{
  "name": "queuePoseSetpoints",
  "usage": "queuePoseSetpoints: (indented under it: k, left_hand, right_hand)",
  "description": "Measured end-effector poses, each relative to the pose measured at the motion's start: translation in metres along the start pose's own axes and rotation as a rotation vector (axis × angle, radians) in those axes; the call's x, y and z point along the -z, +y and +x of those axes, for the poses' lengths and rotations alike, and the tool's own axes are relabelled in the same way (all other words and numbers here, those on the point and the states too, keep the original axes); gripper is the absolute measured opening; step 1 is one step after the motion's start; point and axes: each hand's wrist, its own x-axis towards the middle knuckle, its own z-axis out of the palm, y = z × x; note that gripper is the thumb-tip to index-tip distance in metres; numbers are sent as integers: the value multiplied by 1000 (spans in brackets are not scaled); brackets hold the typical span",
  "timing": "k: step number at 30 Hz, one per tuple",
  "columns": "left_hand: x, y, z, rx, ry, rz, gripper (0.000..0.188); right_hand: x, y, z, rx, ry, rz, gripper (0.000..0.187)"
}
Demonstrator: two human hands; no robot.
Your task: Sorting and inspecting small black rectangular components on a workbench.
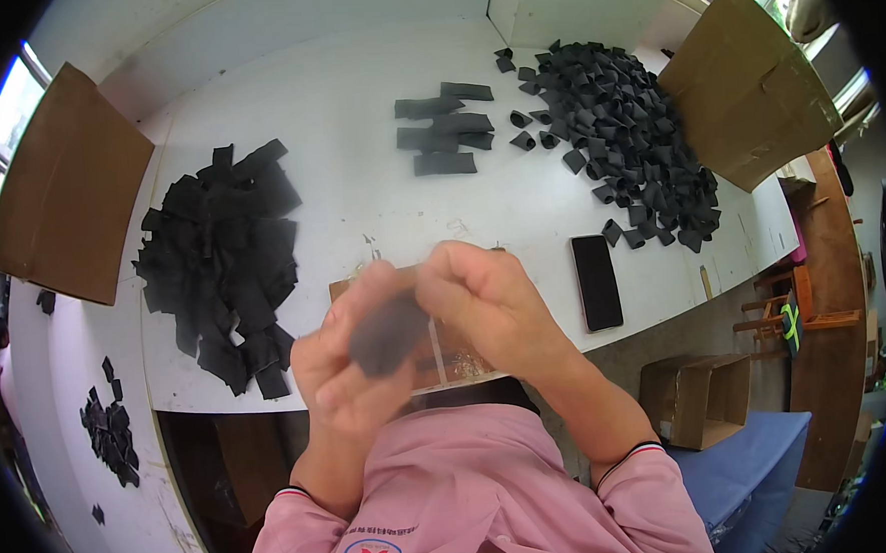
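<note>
Close to my body, above the table's front edge, my left hand (pixel 342 357) is closed around a dark grey strip of fabric (pixel 394 336), which is curved and smeared by motion. My right hand (pixel 479 300) meets it from the other side, its fingers pinched against the strip's upper right edge; what lies inside that pinch is hidden. Beneath both hands sits a shallow divided box (pixel 437 355), partly covered by them, with small shiny brass-coloured bits in one compartment.
Flat dark strips form a heap (pixel 226 253) on the left, and several more strips (pixel 445 131) lie mid-table. Folded dark loops make a large pile (pixel 626 137) at right. A phone (pixel 597 281) lies near the right edge. Cardboard boxes stand left (pixel 73 191) and right (pixel 749 85).
</note>
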Motion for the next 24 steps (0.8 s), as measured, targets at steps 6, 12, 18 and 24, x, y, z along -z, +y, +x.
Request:
queuePoseSetpoints:
  k: [6,12,18,24]
  left_hand:
    - [78,27,-24,30,245,-79,35]
    - [8,-13,-1,-251,349,824,34]
    - [62,13,-19,-169,600,637,33]
    - [41,13,-5,-480,443,1835,33]
  right_hand:
    - [3,73,-7,-502,-75,361,20]
    - [11,41,25,-384,-220,310,21]
    - [9,95,2,-401,-169,235,22]
    - [10,74,7,-334,-26,-104,20]
